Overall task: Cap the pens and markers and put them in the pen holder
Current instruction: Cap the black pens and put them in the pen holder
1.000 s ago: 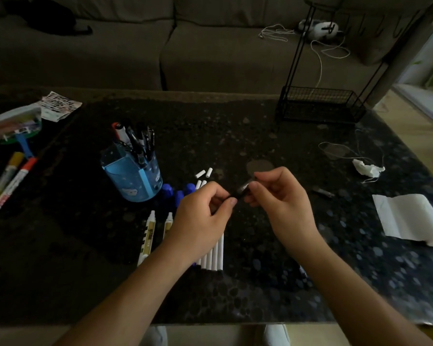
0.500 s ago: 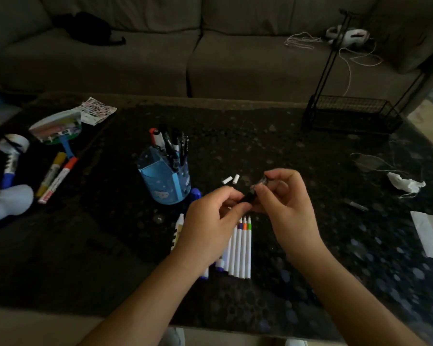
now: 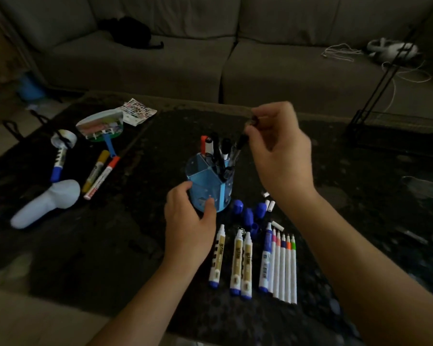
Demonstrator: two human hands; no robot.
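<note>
The blue pen holder [image 3: 206,189] stands mid-table with several capped pens and markers upright in it. My left hand [image 3: 189,226] grips its lower left side. My right hand [image 3: 279,156] hovers just right of and above the holder, pinching a black pen [image 3: 241,143] that points down into it. In front lie three uncapped white markers with gold labels [image 3: 236,263], a blue-labelled marker [image 3: 265,258] and several thin white pens with coloured tips [image 3: 286,268]. Loose blue caps [image 3: 248,213] and small white caps [image 3: 270,204] lie between them and the holder.
A yellow marker [image 3: 95,171] and an orange-capped marker [image 3: 103,177] lie at the left, beside a white handheld object [image 3: 45,203] and a plastic case [image 3: 100,124]. A black wire rack [image 3: 398,131] stands at the back right. A sofa runs behind the table.
My right hand carried the black pen up and left to the holder. My left hand let go of the pen and took hold of the holder. The view swung to the left.
</note>
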